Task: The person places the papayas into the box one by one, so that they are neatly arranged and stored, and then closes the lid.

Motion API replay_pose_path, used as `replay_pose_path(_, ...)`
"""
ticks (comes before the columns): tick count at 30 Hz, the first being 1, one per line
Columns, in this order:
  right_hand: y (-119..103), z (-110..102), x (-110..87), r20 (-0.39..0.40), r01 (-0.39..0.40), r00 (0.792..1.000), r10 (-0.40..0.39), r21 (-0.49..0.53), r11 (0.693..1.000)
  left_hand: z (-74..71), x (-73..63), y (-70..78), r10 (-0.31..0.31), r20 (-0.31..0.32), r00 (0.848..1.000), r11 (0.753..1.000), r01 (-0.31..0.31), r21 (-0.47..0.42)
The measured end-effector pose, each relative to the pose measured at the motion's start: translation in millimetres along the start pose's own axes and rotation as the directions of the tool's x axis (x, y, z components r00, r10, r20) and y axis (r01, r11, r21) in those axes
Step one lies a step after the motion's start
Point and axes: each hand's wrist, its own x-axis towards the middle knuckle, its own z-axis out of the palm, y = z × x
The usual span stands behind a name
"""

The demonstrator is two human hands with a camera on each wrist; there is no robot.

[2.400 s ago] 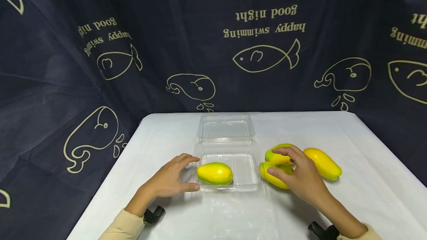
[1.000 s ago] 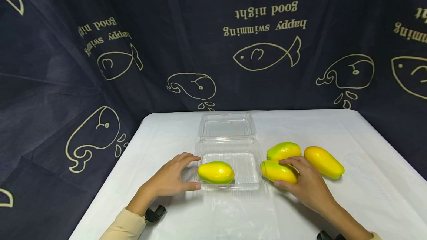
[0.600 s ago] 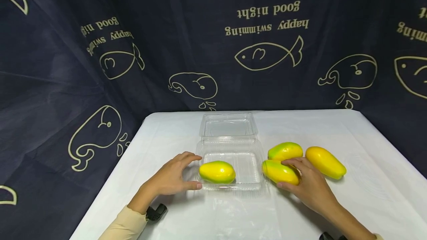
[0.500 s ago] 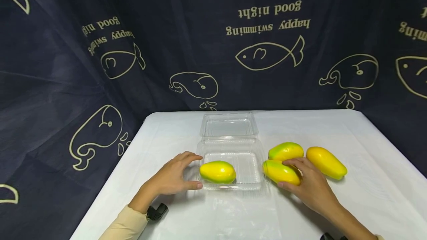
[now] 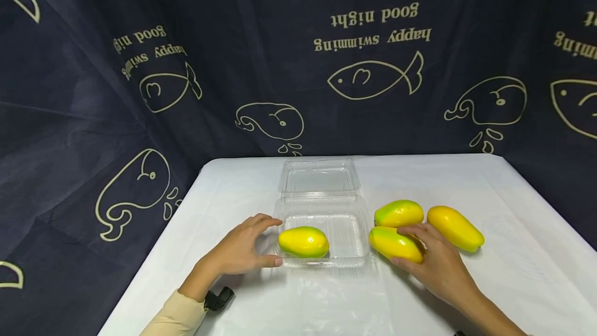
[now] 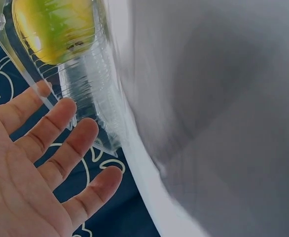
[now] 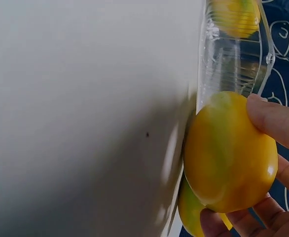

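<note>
A clear plastic clamshell box [image 5: 344, 237] stands unfolded on the table, with one yellow-green mango [image 5: 303, 242] lying in its near left part. My left hand [image 5: 239, 249] is at the box's left side, thumb and fingers spread apart; in the left wrist view its fingertips [image 6: 64, 106] are against or very near the clear wall. To the right of the box, my right hand [image 5: 438, 263] grips another mango [image 5: 394, 244] between thumb and fingers. The right wrist view shows this mango [image 7: 231, 153] with the thumb on one side and fingertips round the other.
Behind the gripped mango lies a green-tipped mango [image 5: 398, 213]. A yellower mango [image 5: 455, 228] rests farther right. The box's lid [image 5: 319, 176] lies back toward the table's far edge. A dark blue printed curtain [image 5: 261, 56] hangs behind the white table [image 5: 336, 299].
My right hand, earlier above the mangoes with fingers apart, has come down round the front mango. That mango has shifted slightly right, away from the box. My left hand stays in place.
</note>
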Motion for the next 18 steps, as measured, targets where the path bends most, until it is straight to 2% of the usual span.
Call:
replay_pose_path(8, 2.5, -10.6, -2.9, -0.046, 0.001, 0.999, 0.0, 0.017, 1.0, 1.6, 0.8, -1.7, 0.004, -0.008, 1.0, 1.0, -0.004, 0.0)
replay_pose_path(13, 1.8, -20.2, 1.4, -0.069, -0.019, 0.997, 0.018, -0.003, 1.0, 2.5, 1.6, -2.0, 0.009, -0.008, 1.0, 1.0, -0.009, 0.004)
replay_pose_path(18, -1.9, -26.9, 7.2, -0.099, -0.001, 0.995, 0.002, 0.01, 1.0, 2.6, 1.2, -1.8, 0.003, -0.006, 1.0, 1.0, -0.003, 0.001)
